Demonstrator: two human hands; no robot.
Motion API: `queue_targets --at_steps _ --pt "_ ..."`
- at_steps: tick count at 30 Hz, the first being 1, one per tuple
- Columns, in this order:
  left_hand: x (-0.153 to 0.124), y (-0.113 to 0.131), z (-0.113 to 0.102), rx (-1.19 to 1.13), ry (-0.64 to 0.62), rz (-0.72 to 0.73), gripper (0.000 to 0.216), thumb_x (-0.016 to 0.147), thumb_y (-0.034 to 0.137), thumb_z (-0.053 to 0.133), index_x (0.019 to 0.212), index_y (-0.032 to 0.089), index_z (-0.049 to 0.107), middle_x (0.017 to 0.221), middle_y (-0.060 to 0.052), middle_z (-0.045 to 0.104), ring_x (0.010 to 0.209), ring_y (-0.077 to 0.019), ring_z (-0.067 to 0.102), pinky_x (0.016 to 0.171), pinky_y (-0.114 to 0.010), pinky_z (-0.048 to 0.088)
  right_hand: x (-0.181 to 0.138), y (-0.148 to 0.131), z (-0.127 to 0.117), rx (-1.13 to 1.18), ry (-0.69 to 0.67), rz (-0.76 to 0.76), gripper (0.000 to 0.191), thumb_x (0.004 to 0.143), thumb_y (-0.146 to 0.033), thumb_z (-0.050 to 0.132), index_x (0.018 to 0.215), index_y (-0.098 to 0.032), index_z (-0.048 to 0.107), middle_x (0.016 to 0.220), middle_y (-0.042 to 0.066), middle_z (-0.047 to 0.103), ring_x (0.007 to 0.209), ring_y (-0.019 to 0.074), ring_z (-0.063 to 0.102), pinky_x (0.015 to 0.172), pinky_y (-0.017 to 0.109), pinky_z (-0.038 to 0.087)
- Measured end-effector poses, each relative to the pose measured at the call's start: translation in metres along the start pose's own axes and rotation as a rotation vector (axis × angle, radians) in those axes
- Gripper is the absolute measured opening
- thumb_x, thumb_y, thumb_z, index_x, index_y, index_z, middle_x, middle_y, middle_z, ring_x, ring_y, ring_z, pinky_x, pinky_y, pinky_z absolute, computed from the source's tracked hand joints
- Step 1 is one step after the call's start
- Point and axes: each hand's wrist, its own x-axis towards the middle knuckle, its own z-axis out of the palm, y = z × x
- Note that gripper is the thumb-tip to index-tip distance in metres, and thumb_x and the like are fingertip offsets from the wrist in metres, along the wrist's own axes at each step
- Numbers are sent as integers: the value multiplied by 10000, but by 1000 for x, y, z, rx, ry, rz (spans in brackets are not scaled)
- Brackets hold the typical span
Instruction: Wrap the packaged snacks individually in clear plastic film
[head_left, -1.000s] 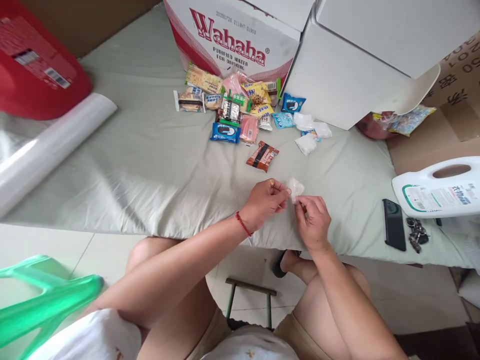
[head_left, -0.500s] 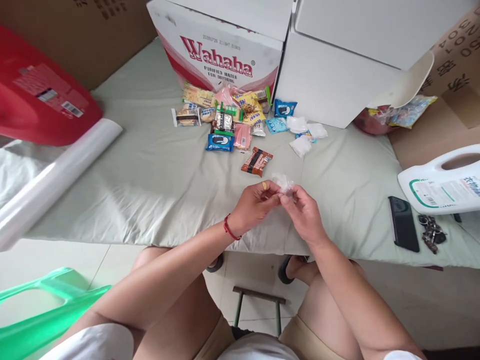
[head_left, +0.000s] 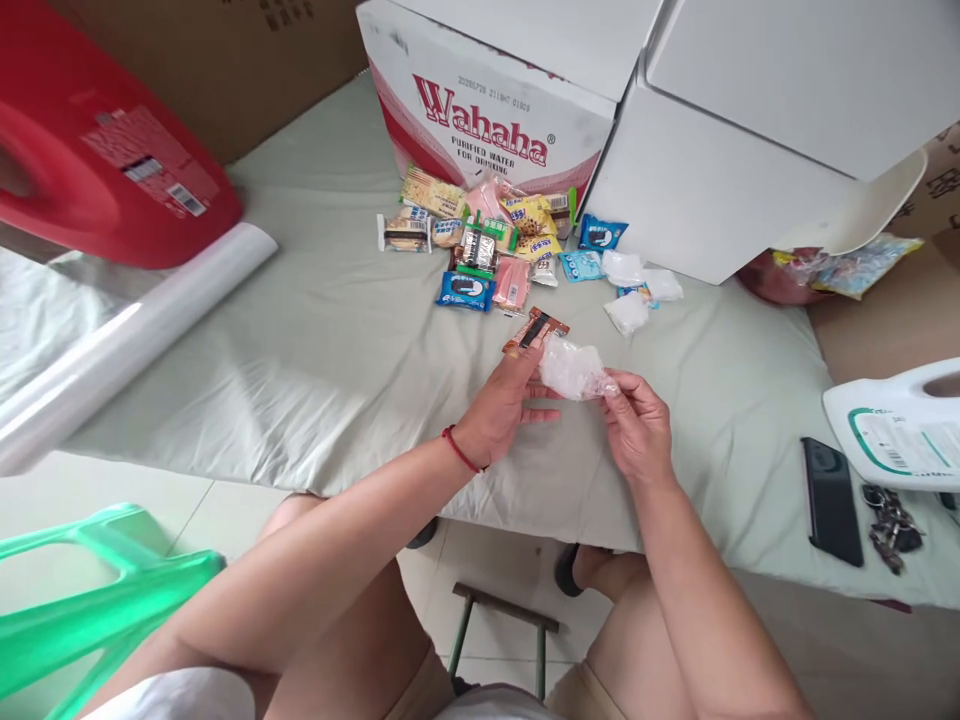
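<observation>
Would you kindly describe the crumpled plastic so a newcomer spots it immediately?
Find the big Wahaha box, then come down past the snack packets. The whitish crumpled plastic sits between the left hand and right hand. Unlike the white bundles beside those packets, its end is held by the right hand.

Apparently a room at home, cloth-covered surface (head_left: 315, 370), phone (head_left: 832, 500), keys (head_left: 894, 526), white detergent jug (head_left: 904, 428), tiled floor (head_left: 236, 520)

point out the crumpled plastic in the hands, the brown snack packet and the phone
Crumpled plastic (head_left: 572, 370): head view, on its whitish middle
Brown snack packet (head_left: 541, 326): head view, on its dark middle band
Phone (head_left: 833, 503): head view, on its dark upward face
</observation>
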Motion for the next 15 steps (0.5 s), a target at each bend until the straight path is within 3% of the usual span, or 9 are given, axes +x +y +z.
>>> queue_targets --at_steps 4,7,11,13,15 --pt "6 -5 -5 -43 -16 -131 392 805 488 765 1051 195 682 1025 -75 717 840 -189 675 657 -300 572 -9 -2 -2 17 -49 23 170 809 -402 820 873 -259 755 1105 35 725 1023 193 655 929 352 530" --pt "11 -3 -8 -80 10 -45 310 745 343 826 967 160 712 930 -58 724 783 -155 657 619 -249 536 -8 -2 -4 111 28 110 201 772 -403 851 869 -260 748 1012 14 726 947 170 661 906 342 553" --pt "18 2 -13 -78 67 81 352 714 387 839 966 177 714 919 -27 711 769 -130 631 621 -226 508 0 3 -8 101 121 270 243 755 -407 848 837 -226 708 835 0 669 782 147 629 779 326 593" --pt "19 4 -16 3 122 147 340 732 447 817 919 187 702 883 -15 693 769 -132 616 639 -233 500 2 2 -9 -58 120 173 217 819 -397 784 935 -232 704 951 28 667 818 157 621 735 324 594" --pt "19 5 -18 107 161 224 333 762 499 781 846 195 674 808 2 660 730 -129 584 637 -240 479 2 -2 -10 -308 115 -95 302 870 -363 725 1153 -273 674 1199 73 627 997 199 619 807 371 598"
